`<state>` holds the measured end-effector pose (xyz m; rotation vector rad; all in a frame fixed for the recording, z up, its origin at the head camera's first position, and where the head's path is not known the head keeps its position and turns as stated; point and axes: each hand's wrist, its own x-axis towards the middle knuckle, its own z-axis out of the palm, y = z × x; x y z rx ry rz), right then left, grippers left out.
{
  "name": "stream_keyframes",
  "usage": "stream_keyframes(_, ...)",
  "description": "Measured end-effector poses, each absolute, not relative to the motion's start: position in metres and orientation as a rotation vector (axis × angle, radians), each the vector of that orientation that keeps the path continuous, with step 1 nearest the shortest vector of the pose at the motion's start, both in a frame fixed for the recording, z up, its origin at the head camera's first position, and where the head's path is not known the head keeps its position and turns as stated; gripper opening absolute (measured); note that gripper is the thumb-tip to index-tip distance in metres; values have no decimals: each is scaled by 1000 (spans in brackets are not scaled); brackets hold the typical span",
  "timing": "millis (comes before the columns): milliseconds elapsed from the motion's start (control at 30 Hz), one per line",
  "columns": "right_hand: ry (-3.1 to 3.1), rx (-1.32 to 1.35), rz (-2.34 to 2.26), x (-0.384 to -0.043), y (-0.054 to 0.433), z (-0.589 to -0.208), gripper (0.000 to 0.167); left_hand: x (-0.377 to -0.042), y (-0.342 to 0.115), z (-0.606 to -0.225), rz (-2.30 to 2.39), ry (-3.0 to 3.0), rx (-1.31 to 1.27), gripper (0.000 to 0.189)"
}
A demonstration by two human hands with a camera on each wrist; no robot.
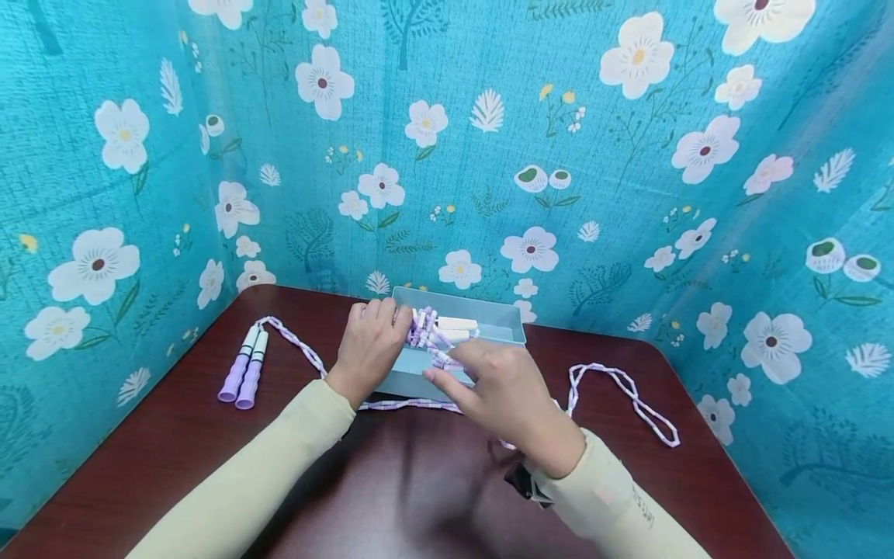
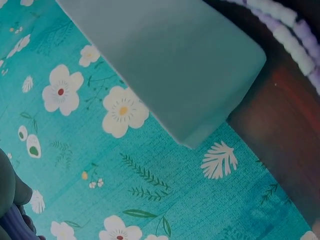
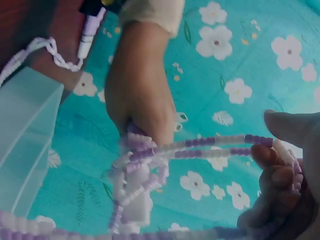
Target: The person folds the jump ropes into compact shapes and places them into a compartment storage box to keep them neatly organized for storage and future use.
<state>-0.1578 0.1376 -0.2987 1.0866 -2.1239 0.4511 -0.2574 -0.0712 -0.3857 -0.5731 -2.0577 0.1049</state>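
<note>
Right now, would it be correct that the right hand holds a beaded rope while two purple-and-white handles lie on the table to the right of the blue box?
Not quite: the two purple-and-white handles lie on the table to the left of the blue box, as the head view shows. The right hand does hold a beaded rope.

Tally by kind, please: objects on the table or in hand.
Beaded jump ropes: 2 (one held, one lying on the table)
Open light-blue box: 1
Total: 3
</note>
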Motion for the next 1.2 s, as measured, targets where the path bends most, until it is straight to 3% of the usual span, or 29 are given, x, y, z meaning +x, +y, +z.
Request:
stream_keyframes(233, -2112, 1076, 428, -168, 142, -288, 25, -251, -67, -391, 117, -2076, -589, 3)
stream_keyframes(433, -2078, 980, 396, -182, 149, -283, 24, -244, -65, -395, 146, -2084, -611, 22)
stream_keyframes(600, -2082, 890, 421, -191, 156, -279, 31, -239, -64, -395, 147, -2067, -647, 12)
stream_keyframes(833, -2125, 825, 512, -204, 164, -281, 25, -235, -62, -396, 102, -2025, -691, 3)
stream_keyframes(1200, -2342, 636, 685, -228, 172, -298, 25, -228, -58, -387, 32, -1954, -740, 22)
